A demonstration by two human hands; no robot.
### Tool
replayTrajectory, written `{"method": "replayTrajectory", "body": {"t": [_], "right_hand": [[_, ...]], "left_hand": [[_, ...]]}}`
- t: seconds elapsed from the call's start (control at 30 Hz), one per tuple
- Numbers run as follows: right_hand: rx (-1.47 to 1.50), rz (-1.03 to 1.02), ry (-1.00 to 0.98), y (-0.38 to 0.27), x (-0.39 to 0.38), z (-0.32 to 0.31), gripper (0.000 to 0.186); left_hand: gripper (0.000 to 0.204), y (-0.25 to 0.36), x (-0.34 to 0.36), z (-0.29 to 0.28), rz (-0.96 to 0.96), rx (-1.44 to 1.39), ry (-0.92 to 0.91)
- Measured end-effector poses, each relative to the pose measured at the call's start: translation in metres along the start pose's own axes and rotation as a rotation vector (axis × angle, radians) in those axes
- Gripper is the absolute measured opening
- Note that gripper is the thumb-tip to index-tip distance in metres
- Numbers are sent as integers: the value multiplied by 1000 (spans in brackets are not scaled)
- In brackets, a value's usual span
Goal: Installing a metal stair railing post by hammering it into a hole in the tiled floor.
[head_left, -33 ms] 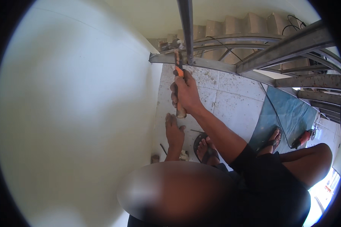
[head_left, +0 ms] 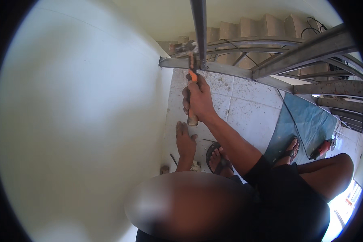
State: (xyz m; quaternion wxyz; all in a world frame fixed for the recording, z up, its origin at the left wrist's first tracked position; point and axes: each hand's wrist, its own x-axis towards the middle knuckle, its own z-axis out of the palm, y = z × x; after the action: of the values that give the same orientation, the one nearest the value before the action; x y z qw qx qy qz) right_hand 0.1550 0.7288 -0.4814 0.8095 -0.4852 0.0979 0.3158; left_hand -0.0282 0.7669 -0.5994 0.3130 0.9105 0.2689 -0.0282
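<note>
slippage is my worry: with my right hand (head_left: 198,99) clamped on the orange-and-wood-handled hammer (head_left: 192,86) raised by the grey steel railing frame (head_left: 230,71), a glancing blow could drop it toward my left hand (head_left: 184,142), open against the pale wall (head_left: 88,121).

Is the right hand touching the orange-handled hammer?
Touching. The head view shows the right hand wrapped around the orange-handled hammer, wooden end sticking out below.
</note>
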Motion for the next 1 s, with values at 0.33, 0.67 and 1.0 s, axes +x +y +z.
{"method": "replayTrajectory", "body": {"t": [0.33, 0.67, 1.0], "right_hand": [[-2, -41, -1, 2, 3, -9, 21], [-47, 20, 8, 10, 6, -10, 19], [20, 31, -46, 16, 8, -12, 16]], "left_hand": [[70, 4, 1, -1, -32, 12, 9], [72, 1, 1, 2, -14, 19, 14], [73, 2, 0, 1, -24, 14, 5]]}}
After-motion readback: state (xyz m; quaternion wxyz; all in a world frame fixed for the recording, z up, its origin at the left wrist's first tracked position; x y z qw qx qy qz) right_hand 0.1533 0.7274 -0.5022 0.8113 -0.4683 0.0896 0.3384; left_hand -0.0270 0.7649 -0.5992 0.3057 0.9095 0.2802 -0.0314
